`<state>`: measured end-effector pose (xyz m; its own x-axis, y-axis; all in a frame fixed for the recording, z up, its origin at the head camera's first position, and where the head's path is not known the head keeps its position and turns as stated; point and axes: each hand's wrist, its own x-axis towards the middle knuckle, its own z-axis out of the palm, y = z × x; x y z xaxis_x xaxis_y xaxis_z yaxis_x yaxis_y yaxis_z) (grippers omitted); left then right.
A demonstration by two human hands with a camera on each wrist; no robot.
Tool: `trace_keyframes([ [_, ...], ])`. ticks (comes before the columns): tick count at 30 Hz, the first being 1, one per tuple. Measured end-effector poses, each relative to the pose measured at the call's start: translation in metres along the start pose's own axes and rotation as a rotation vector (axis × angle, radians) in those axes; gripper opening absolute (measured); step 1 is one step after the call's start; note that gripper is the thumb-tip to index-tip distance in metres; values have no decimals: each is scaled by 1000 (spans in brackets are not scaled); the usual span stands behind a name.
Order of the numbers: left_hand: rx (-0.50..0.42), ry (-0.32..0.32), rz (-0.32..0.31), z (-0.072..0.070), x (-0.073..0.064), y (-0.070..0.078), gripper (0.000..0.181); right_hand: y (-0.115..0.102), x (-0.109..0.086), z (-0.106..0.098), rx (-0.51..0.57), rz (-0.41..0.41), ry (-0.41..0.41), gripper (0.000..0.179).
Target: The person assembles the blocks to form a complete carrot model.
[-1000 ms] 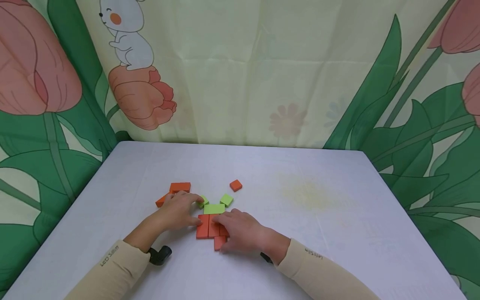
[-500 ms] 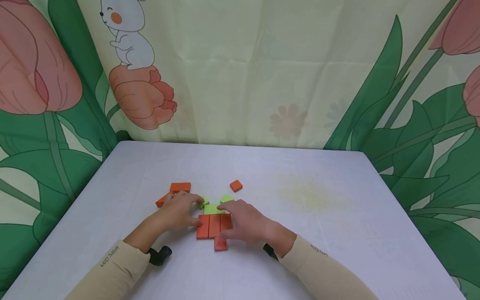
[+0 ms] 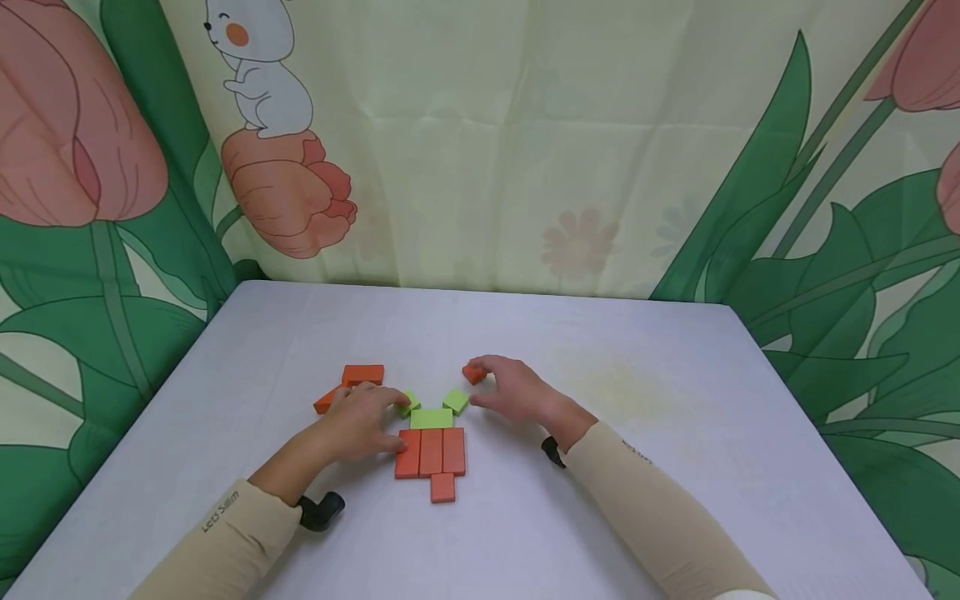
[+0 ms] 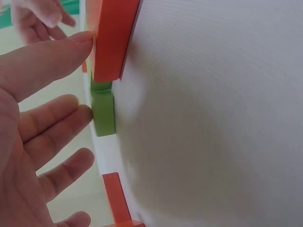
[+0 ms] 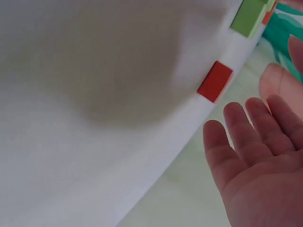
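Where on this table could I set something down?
Bare: the table between the right sleeve and its right edge, plus its back strip below the curtain. Crowded: around and left of the middle, where orange blocks, green blocks and red blocks lie near the left hand.

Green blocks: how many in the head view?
3: a rectangular green block, a smaller green block at its upper right, and a third green block at its upper left, partly covered by the left hand.
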<state>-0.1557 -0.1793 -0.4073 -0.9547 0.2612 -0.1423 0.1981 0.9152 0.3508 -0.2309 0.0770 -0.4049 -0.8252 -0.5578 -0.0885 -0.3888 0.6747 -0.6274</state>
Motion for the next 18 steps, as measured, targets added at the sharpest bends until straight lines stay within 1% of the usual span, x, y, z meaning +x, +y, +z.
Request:
trace_keyframes([
  [4, -1, 1, 1, 0, 0, 0, 52, 3, 9, -3, -20, 35, -2, 54],
  [8, 3, 0, 4, 0, 0, 0, 52, 5, 14, -2, -25, 53, -11, 54],
  [14, 2, 7, 7, 1, 0, -1, 52, 6, 15, 1, -4, 89, -22, 52],
  [18, 4, 9, 5, 1, 0, -1, 52, 5, 14, 2, 28, 117, -23, 50],
])
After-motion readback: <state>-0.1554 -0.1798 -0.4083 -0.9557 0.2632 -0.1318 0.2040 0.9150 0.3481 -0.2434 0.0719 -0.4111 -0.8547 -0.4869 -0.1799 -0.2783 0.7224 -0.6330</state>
